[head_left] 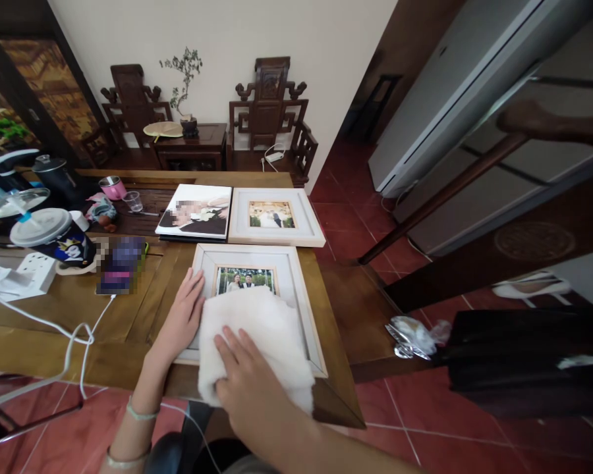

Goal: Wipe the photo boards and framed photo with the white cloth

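A light wooden picture frame (pixel 296 276) with a wide pale mat lies near the table's right corner; its photo (pixel 244 278) of two people shows only in its upper part. Over the lower part of it lies a folded white cloth (pixel 271 322), fluffy like a towel. My right hand (pixel 247 382) presses on this cloth with fingers spread, the thumb at the cloth's near left edge. Along the frame's left side rests my left hand (pixel 184 316), its fingers stretched out and touching the border. The frame's lower middle is hidden under the cloth.
Behind lie a second framed photo (pixel 277 217) and a photo panel (pixel 195 210). To the left are a phone (pixel 122 264) on a white cable, a lidded cup (pixel 59 237), a power strip (pixel 37 273) and a pink mug (pixel 112 188). A wooden chair (pixel 360 309) stands at right.
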{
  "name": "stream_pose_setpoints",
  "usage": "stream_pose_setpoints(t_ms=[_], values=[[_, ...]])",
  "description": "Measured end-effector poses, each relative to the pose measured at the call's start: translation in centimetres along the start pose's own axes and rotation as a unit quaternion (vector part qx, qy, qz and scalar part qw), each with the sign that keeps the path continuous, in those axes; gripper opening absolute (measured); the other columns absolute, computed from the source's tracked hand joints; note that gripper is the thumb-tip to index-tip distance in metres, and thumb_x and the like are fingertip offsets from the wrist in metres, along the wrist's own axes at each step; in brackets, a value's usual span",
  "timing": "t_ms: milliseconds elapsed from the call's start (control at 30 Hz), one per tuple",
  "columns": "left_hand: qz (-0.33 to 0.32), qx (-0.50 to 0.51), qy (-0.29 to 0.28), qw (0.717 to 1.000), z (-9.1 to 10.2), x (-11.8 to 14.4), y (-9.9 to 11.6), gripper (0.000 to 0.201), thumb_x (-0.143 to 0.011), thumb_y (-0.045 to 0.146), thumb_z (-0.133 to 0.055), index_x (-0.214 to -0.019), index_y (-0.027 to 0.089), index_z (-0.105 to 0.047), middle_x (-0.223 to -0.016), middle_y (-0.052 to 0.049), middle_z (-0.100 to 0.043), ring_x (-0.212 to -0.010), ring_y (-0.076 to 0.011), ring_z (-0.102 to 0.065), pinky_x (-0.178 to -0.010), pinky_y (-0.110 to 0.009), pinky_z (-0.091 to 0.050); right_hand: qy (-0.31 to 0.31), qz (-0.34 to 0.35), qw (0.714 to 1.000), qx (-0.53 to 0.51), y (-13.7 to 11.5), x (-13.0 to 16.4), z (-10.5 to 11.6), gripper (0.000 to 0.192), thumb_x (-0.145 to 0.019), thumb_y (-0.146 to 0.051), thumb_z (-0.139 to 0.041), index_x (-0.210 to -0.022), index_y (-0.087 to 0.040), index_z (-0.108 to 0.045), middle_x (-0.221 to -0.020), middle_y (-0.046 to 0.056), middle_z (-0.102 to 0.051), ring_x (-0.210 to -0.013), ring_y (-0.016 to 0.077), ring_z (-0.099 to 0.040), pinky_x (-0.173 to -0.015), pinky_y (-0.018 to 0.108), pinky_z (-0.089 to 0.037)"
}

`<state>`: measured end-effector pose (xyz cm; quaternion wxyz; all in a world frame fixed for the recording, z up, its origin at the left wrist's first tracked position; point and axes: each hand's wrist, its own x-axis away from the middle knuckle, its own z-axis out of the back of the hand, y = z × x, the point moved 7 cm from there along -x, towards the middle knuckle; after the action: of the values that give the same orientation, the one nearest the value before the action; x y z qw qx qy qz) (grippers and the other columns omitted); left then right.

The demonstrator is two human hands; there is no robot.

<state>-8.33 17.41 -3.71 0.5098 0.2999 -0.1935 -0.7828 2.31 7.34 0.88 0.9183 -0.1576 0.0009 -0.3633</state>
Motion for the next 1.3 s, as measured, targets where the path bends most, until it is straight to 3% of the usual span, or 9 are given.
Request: stream_pose_setpoints(t_ms=[167,267,533,633,800,967,1067,1167,1300], values=[[-0.015,-0.02,-0.014,1.0,0.0,-0.2,0.6,0.046,-0.098,0.024,-0.033,-0.144,0.019,-0.037,-0.154,-0.009,-0.03,-0.144,-0.0219,-0.021,-0.118,-0.045,-0.021,-0.036,-0.113,0.993,-0.001,4.5,5.3,-0.6,0.022,-0.081,-0.013,-0.055,-0.089,-0.013,-0.075,-0.141,0.02,-0.046,-0.135,0.0368,-0.036,-0.112,0.058,-0.025],[-0.028,-0.034,-0.021,0.999,-0.2,-0.3,0.7,0.044,-0.098,0.023,-0.031,-0.139,0.017,-0.044,-0.149,-0.01,-0.038,-0.142,-0.0219,-0.027,-0.117,-0.047,-0.024,-0.043,-0.125,0.991,0.022,5.5,6.6,-0.4,0.02,-0.078,-0.012,-0.057,-0.087,-0.013,-0.075,-0.138,0.021,-0.05,-0.132,0.0372,-0.041,-0.112,0.058,-0.026],[-0.022,-0.033,-0.022,0.999,-0.2,-0.3,0.6,0.043,-0.098,0.026,-0.034,-0.138,0.016,-0.047,-0.146,-0.011,-0.042,-0.142,-0.0229,-0.027,-0.116,-0.049,-0.025,-0.014,0.003,1.0,-0.003,0.7,0.6,-0.1,0.024,-0.085,-0.016,-0.052,-0.091,-0.007,-0.074,-0.142,0.026,-0.042,-0.136,0.0388,-0.032,-0.112,0.056,-0.026],[-0.02,-0.026,-0.027,0.999,-0.1,-0.4,0.6,0.043,-0.098,0.026,-0.034,-0.138,0.017,-0.046,-0.146,-0.011,-0.042,-0.141,-0.023,-0.028,-0.116,-0.049,-0.026,-0.002,0.003,1.0,-0.004,0.5,0.4,0.0,0.027,-0.089,-0.018,-0.048,-0.09,-0.01,-0.074,-0.142,0.022,-0.044,-0.136,0.0373,-0.033,-0.112,0.06,-0.024],[-0.023,-0.016,-0.028,0.999,0.0,-0.4,0.6,0.044,-0.098,0.028,-0.035,-0.14,0.019,-0.045,-0.146,-0.01,-0.042,-0.141,-0.0241,-0.029,-0.116,-0.05,-0.026,0.009,-0.12,0.992,0.036,4.6,6.0,-1.0,0.018,-0.082,-0.018,-0.057,-0.079,-0.016,-0.075,-0.138,0.02,-0.05,-0.133,0.0385,-0.039,-0.111,0.064,-0.022],[-0.024,-0.024,-0.033,0.999,-0.2,-0.4,0.5,0.044,-0.097,0.028,-0.036,-0.139,0.018,-0.046,-0.147,-0.01,-0.042,-0.141,-0.024,-0.029,-0.116,-0.049,-0.025,0.086,-0.152,0.982,0.076,8.0,10.5,-0.4,0.022,-0.067,-0.007,-0.056,-0.068,-0.023,-0.071,-0.137,0.009,-0.054,-0.133,0.0251,-0.043,-0.118,0.047,-0.011],[-0.025,-0.027,-0.037,0.999,-0.2,-0.4,0.6,0.044,-0.098,0.028,-0.035,-0.139,0.017,-0.045,-0.147,-0.01,-0.042,-0.141,-0.0238,-0.029,-0.116,-0.05,-0.026,0.095,-0.164,0.977,0.094,9.4,9.7,0.5,0.025,-0.063,-0.005,-0.051,-0.064,-0.022,-0.069,-0.136,0.006,-0.055,-0.134,0.0222,-0.042,-0.117,0.046,-0.013],[-0.026,-0.027,-0.04,0.998,-0.2,-0.4,0.6,0.044,-0.098,0.027,-0.034,-0.139,0.017,-0.045,-0.147,-0.011,-0.042,-0.141,-0.0238,-0.028,-0.116,-0.05,-0.026,0.086,-0.198,0.971,0.104,11.3,7.4,1.8,0.026,-0.065,-0.005,-0.049,-0.069,-0.02,-0.071,-0.137,0.007,-0.054,-0.134,0.0245,-0.041,-0.112,0.051,-0.025],[-0.027,-0.019,-0.032,0.999,-0.1,-0.4,0.6,0.043,-0.098,0.027,-0.035,-0.138,0.016,-0.046,-0.146,-0.012,-0.043,-0.141,-0.0234,-0.029,-0.115,-0.049,-0.027,0.103,-0.222,0.961,0.127,14.3,4.1,3.8,0.031,-0.068,-0.002,-0.047,-0.076,-0.017,-0.073,-0.137,0.007,-0.054,-0.134,0.0258,-0.041,-0.111,0.051,-0.027]])
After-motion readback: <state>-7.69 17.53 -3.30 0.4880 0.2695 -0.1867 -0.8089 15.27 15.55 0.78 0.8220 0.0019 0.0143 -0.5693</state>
